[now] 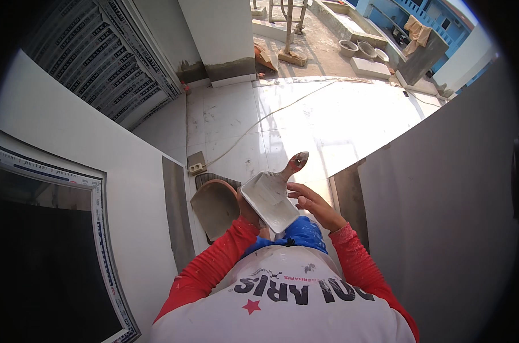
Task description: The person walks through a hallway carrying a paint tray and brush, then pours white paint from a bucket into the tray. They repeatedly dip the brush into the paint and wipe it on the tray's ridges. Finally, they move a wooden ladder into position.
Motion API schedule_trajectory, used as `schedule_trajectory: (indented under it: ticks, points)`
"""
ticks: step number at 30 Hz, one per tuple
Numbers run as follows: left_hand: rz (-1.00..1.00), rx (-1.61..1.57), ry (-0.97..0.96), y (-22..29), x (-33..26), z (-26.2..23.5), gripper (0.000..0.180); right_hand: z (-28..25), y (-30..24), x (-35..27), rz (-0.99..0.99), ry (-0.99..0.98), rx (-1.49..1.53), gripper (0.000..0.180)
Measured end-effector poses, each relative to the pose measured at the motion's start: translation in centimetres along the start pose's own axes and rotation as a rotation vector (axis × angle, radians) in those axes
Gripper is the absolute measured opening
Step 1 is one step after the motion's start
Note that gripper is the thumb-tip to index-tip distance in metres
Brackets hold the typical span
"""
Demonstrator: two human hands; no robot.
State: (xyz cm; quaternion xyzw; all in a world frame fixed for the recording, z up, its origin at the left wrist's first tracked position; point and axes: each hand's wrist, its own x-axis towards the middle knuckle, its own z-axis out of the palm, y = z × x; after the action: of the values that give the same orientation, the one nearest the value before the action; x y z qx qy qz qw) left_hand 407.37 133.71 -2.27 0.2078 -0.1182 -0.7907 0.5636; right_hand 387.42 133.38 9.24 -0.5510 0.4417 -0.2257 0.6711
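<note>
In front of my body I hold a white, paint-smeared rectangular tray (281,214). My left hand (248,212) grips its left side, with the fingers mostly hidden beneath or behind it. A wide paintbrush (295,164) lies across the tray's far end. Its white-coated head rests inside, and its worn reddish-brown handle sticks out over the far right corner. Close to the tray's right edge, my right hand (320,212) has its fingers stretched out and parted, with nothing seen in them. Whether a fingertip touches the tray or brush I cannot tell.
A brown-rimmed tub (209,208) stands on the floor left of the tray. Beyond it lies a socket block (197,168) with a pale cable (259,120) crossing the tiles. Walls flank me, with a taped window frame (99,197) at left. Several basins (366,50) stand outside.
</note>
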Motion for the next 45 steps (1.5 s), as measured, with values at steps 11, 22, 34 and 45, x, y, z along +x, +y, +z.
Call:
schedule_trajectory:
  ticks: [11,22,34,45]
  points:
    - [-0.122,-0.096,0.269,7.8,25.0,6.0,0.062,-16.0,-6.4,22.5,-0.11,-0.043,0.078,0.085]
    - [-0.216,-0.059,0.064,7.4,53.2,6.7,0.067,-34.6,-13.3,38.9,0.156,0.276,-0.574,0.058]
    - [-0.75,0.347,-0.097,1.7,81.1,15.5,0.071,-55.2,-12.8,43.4,0.312,0.636,0.139,0.056]
    - [-0.856,0.753,-0.134,-10.9,99.6,29.7,0.052,-75.7,-10.3,42.1,-0.043,1.12,0.666,0.045]
